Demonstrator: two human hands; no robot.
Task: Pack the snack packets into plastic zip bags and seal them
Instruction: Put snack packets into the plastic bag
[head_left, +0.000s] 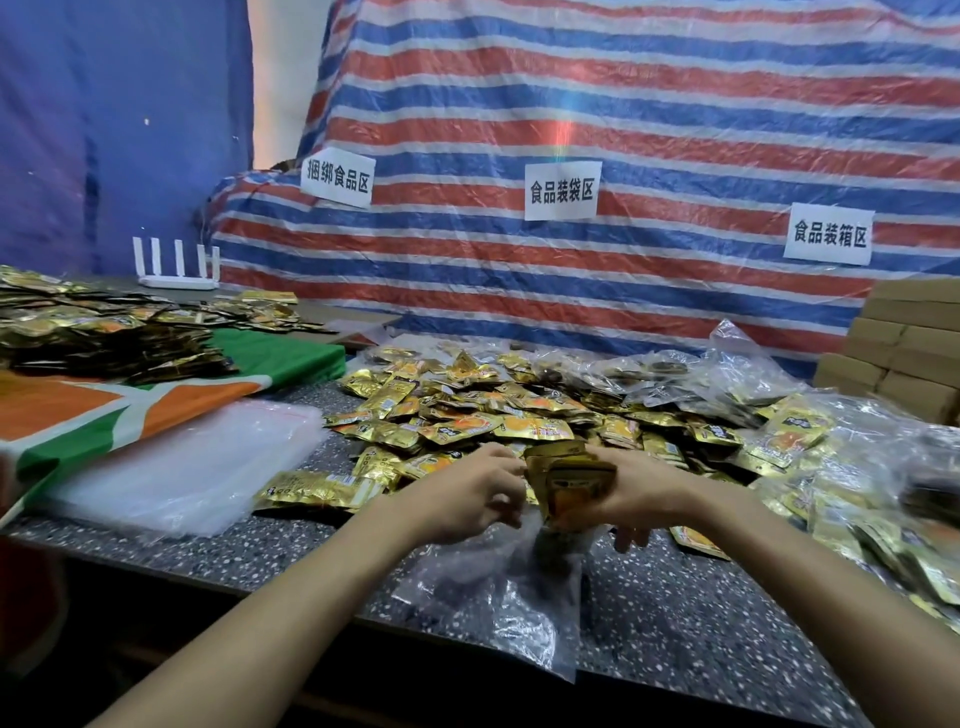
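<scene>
A heap of gold snack packets (467, 410) covers the middle of the speckled table (701, 613). My right hand (639, 499) grips a stack of gold packets (571, 478) and holds it at the mouth of a clear plastic zip bag (498, 587) that lies crumpled on the table in front of me. My left hand (467, 499) pinches the bag's upper edge beside the stack, fingers curled. The lower part of the stack is hidden inside the bag.
A pile of flat empty zip bags (176, 467) lies at the left on a green and orange cloth (104, 410). More packets (104, 332) are heaped far left. Filled bags (857, 467) lie at the right, cardboard boxes (904, 353) behind them. A striped tarp (571, 130) backs the table.
</scene>
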